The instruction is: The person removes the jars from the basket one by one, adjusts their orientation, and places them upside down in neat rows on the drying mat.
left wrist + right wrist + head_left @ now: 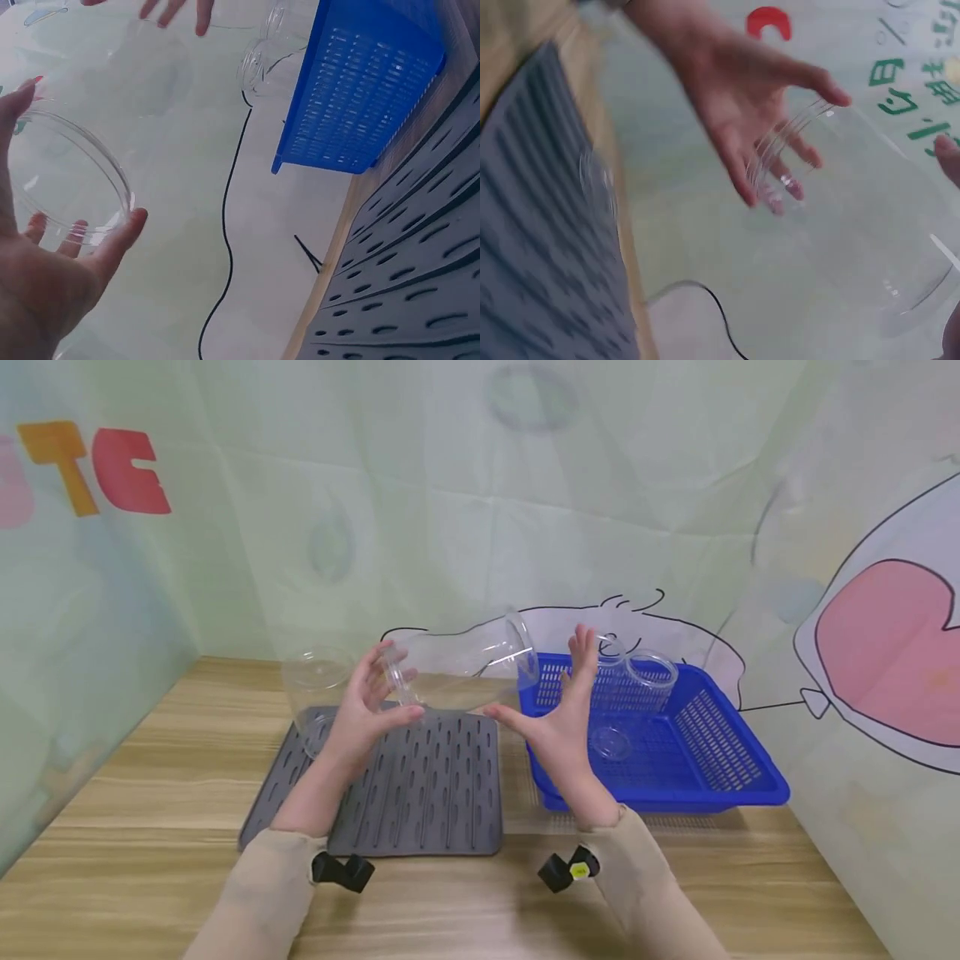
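A clear jar (465, 668) is held sideways above the grey mat (420, 785). My left hand (363, 706) grips its ridged mouth end, the thumb on the near side and the fingers behind; the right wrist view shows this hand (742, 97) around the rim. At the jar's other end my right hand (558, 718) has its thumb and fingers spread wide, with the thumb close under the jar. A second clear jar (317, 693) stands upright on the mat's back left, partly behind my left hand.
To the right of the mat stands a blue basket (757, 789) with clear jars (652, 681) inside, at its back left. All of it rests on a wooden table (135, 835). A printed cloth (450, 527) hangs close behind.
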`<state>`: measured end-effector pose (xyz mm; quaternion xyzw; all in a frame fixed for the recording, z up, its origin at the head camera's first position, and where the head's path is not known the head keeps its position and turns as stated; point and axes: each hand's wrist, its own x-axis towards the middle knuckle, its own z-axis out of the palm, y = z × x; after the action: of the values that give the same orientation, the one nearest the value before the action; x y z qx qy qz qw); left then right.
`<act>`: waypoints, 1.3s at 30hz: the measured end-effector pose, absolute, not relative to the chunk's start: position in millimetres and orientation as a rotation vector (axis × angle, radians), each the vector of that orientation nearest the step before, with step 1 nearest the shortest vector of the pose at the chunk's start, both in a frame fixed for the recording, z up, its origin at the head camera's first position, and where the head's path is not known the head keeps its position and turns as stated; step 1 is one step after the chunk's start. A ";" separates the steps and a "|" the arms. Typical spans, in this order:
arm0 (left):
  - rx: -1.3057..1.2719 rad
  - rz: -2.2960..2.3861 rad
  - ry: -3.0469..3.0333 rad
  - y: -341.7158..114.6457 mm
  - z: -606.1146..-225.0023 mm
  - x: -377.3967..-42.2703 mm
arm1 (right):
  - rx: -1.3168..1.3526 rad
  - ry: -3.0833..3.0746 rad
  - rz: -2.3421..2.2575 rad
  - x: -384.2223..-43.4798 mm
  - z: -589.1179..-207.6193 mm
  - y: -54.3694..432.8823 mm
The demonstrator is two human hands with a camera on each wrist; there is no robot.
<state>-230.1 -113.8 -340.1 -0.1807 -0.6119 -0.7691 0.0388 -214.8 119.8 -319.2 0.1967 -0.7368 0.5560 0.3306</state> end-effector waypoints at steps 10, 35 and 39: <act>-0.641 -2.570 -1.540 -102.3 -355.9 -227.1 | 0.402 -1.489 2.433 -217.0 -336.2 104.7; -0.896 -2.554 -1.613 -101.0 -359.2 -226.4 | 0.459 -1.092 2.693 -214.0 -336.0 78.2; -0.932 -2.458 -1.650 -106.8 -351.3 -224.6 | 0.496 -1.104 2.669 -214.9 -328.9 79.9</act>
<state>-224.6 -106.8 -351.3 -0.3003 -0.5315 -0.7918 0.0190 -214.9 79.9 -328.9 0.1683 -0.3745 0.9057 0.1051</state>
